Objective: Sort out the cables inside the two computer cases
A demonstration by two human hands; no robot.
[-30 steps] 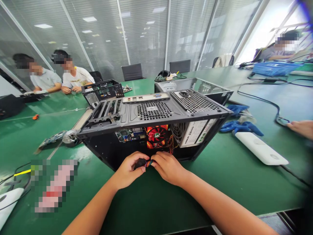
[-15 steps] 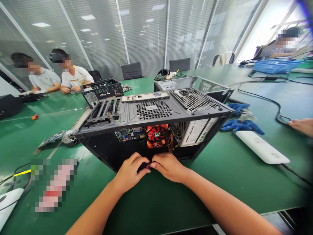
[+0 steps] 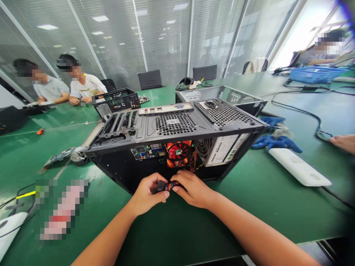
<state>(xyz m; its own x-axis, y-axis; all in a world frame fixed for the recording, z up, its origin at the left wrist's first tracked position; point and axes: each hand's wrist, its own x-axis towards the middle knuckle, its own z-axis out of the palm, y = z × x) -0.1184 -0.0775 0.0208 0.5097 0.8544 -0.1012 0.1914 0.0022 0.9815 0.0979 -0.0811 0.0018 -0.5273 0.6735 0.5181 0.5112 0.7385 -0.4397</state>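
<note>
Just in front of an open computer case (image 3: 111,162), both hands hold a bundle of coloured cables (image 3: 171,185). My left hand (image 3: 148,194) pinches the dark connector end (image 3: 160,186) between thumb and fingers. The fingers of my right hand (image 3: 192,189) close round the wires beside it. Inside the case, behind the hands, sit a red-and-black cooling fan (image 3: 178,153), a circuit board (image 3: 146,152) and a power supply (image 3: 223,151) with a white label. The case's vented back panel faces up.
A white power strip (image 3: 299,168) and blue gloves (image 3: 277,143) lie to the right. Another person's hand (image 3: 344,142) rests at the right edge. Behind stand more case parts (image 3: 116,103). Two people sit at the far left, another at the far right by a blue basket (image 3: 316,75).
My left hand has opened its grip a little and turned, so the dark connector and more of the coloured wires now show between the hands. The case has stayed in place.
</note>
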